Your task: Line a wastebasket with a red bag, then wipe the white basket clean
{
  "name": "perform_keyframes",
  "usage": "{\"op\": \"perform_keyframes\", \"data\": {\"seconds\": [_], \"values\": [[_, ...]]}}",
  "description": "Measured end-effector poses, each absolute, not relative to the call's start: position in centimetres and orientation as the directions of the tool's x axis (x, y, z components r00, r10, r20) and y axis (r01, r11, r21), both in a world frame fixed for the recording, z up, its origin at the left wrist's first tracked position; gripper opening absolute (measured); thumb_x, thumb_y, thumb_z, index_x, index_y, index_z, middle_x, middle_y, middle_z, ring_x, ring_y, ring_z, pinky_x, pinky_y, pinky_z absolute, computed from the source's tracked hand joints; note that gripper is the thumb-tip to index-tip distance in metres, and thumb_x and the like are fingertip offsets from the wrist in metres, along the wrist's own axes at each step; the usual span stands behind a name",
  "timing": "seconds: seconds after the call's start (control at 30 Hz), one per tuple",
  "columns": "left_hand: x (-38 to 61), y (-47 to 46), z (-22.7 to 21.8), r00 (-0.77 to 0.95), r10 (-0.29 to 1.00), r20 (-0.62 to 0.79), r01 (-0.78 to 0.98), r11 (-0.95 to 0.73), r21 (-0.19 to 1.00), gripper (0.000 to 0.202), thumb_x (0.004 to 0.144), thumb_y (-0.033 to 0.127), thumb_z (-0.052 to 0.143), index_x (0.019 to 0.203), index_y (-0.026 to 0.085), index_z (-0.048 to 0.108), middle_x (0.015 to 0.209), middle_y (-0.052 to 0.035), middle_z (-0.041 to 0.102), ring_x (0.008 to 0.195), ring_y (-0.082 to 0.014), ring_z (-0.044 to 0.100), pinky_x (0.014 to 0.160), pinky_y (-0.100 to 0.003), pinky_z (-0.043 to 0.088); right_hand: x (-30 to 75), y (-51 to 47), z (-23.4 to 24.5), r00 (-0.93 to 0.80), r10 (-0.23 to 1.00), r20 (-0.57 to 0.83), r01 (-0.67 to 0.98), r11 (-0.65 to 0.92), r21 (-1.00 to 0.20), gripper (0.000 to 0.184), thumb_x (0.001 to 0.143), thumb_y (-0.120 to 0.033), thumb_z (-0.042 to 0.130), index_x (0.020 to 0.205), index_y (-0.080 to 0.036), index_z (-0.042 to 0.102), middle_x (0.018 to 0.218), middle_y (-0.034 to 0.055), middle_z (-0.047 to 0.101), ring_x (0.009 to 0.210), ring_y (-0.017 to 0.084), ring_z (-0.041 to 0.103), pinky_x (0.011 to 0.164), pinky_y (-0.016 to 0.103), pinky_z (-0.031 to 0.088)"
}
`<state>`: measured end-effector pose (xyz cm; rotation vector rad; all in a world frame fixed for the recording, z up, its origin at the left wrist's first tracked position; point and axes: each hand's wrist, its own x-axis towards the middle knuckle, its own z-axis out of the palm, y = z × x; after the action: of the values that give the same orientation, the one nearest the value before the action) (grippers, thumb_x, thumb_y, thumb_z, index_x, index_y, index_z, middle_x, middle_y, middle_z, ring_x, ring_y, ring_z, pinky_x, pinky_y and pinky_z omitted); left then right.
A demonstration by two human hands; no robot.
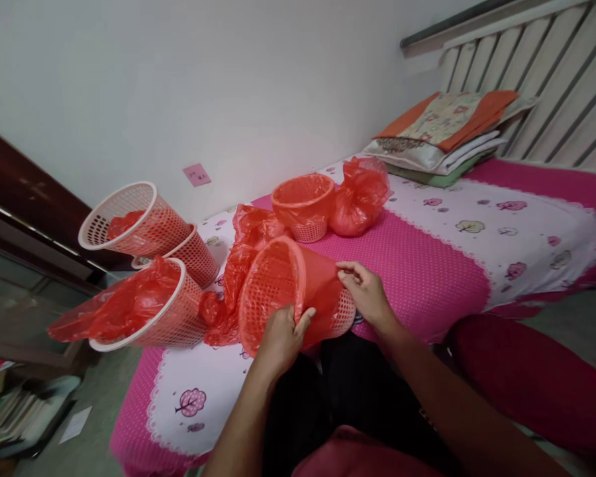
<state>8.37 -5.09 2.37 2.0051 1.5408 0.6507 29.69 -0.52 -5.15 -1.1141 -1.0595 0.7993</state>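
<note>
A pink plastic mesh wastebasket [346,311] lies on its side over my lap, its wide mouth facing left. A thin red plastic bag [322,281] lines it and is folded over the rim, covering much of the outer wall. My left hand [284,336] grips the lined rim, thumb outside and fingers mostly hidden inside. At the basket's narrower end, my right hand [365,288] pinches the bag's edge between thumb and fingers. Just behind stands another lined wastebasket [310,232], upright on the bed. Crumpled red bags [234,265] lie to the left of the held basket.
Three pink baskets [193,318] with red plastic inside some of them crowd the bed's left edge. A bulging red bag [360,202] sits near the wall. Folded bedding [447,132] is stacked by the radiator [536,86]. A dark red stool [531,377] stands at right.
</note>
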Motion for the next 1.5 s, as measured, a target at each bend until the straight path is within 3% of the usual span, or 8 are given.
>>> {"op": "perform_keyframes", "data": {"seconds": [0.43, 0.67, 0.83, 0.93, 1.03, 1.17, 1.3, 1.5], "values": [[8.2, -3.4, 3.9, 0.213, 0.977, -0.014, 0.811, -0.169, 0.561, 0.041, 0.102, 0.027, 0.056, 0.064, 0.023, 0.041, 0.06, 0.0038, 0.046, 0.058, -0.0129, 0.043, 0.062, -0.03, 0.027, 30.3, -0.7, -8.8, 0.266, 0.964, -0.013, -0.255, 0.057, -0.965, 0.043, 0.085, -0.051, 0.071, 0.117, -0.022, 0.073, 0.105, 0.0071, 0.079, 0.092, 0.022, 0.076, 0.075, 0.032, 0.061], [6.9, -1.6, 7.9, 0.286, 0.957, 0.05, 0.929, -0.289, 0.232, 0.024, 0.102, 0.025, 0.058, 0.08, 0.018, 0.062, 0.078, -0.0067, 0.068, 0.071, -0.0187, 0.062, 0.067, -0.03, 0.037, 29.5, -0.3, -9.5, 0.124, 0.987, -0.105, -0.393, -0.049, -0.918, 0.034, 0.081, -0.043, 0.08, 0.108, -0.023, 0.073, 0.109, 0.0104, 0.081, 0.1, 0.025, 0.079, 0.086, 0.038, 0.064], [9.2, -1.4, 5.8, 0.373, 0.921, -0.109, 0.926, -0.378, -0.022, 0.025, 0.101, 0.015, 0.05, 0.103, 0.012, 0.075, 0.101, -0.0185, 0.079, 0.096, -0.027, 0.077, 0.078, -0.032, 0.049, 29.3, 0.0, -10.9, 0.121, 0.979, -0.165, -0.315, -0.12, -0.942, 0.034, 0.081, -0.043, 0.078, 0.107, -0.022, 0.073, 0.105, 0.0116, 0.082, 0.098, 0.027, 0.08, 0.088, 0.044, 0.065], [9.8, -1.1, 4.1, 0.445, 0.87, -0.213, 0.885, -0.464, -0.048, 0.028, 0.103, 0.018, 0.05, 0.105, 0.011, 0.077, 0.104, -0.0204, 0.08, 0.102, -0.029, 0.078, 0.082, -0.033, 0.052, 30.3, -0.3, -10.2, 0.304, 0.95, -0.079, -0.179, -0.025, -0.984, 0.038, 0.084, -0.044, 0.072, 0.114, -0.021, 0.072, 0.114, 0.0152, 0.081, 0.107, 0.031, 0.078, 0.097, 0.052, 0.062], [9.4, -0.5, 3.6, 0.492, 0.84, -0.228, 0.857, -0.513, -0.039, 0.032, 0.106, 0.027, 0.05, 0.105, 0.01, 0.077, 0.105, -0.0216, 0.08, 0.103, -0.0309, 0.078, 0.083, -0.035, 0.054, 30.9, -1.4, -6.8, 0.466, 0.849, 0.249, 0.134, 0.21, -0.968, 0.041, 0.092, -0.042, 0.064, 0.127, -0.021, 0.07, 0.133, 0.0174, 0.074, 0.123, 0.033, 0.071, 0.111, 0.057, 0.054], [9.0, 0.1, 4.0, 0.533, 0.809, -0.249, 0.829, -0.558, -0.039, 0.037, 0.108, 0.035, 0.05, 0.108, 0.01, 0.078, 0.107, -0.0215, 0.081, 0.104, -0.032, 0.078, 0.087, -0.037, 0.056, 29.3, -2.7, -1.5, -0.036, 0.753, 0.658, 0.506, 0.581, -0.637, 0.04, 0.1, -0.036, 0.064, 0.139, -0.026, 0.067, 0.145, 0.0125, 0.068, 0.145, 0.032, 0.055, 0.125, 0.06, 0.038], [7.7, -0.5, 4.8, 0.545, 0.801, -0.247, 0.828, -0.56, 0.008, 0.042, 0.101, 0.048, 0.065, 0.121, 0.014, 0.077, 0.116, -0.0196, 0.079, 0.112, -0.0349, 0.075, 0.094, -0.04, 0.056, 26.8, -2.1, -0.6, -0.512, 0.7, 0.498, 0.522, 0.714, -0.467, 0.041, 0.097, -0.035, 0.076, 0.135, -0.024, 0.069, 0.128, 0.0101, 0.076, 0.131, 0.03, 0.064, 0.127, 0.06, 0.031], [1.9, -2.7, 5.4, 0.425, 0.905, -0.004, 0.897, -0.42, 0.141, 0.067, 0.087, 0.029, 0.084, 0.149, 0.016, 0.061, 0.137, -0.0177, 0.07, 0.125, -0.0316, 0.067, 0.111, -0.043, 0.049, 26.2, -0.3, -3.1, -0.543, 0.721, 0.43, 0.619, 0.69, -0.375, 0.005, 0.094, -0.019, 0.075, 0.098, -0.021, 0.077, 0.094, 0.0071, 0.077, 0.097, 0.026, 0.066, 0.112, 0.052, 0.042]]}}
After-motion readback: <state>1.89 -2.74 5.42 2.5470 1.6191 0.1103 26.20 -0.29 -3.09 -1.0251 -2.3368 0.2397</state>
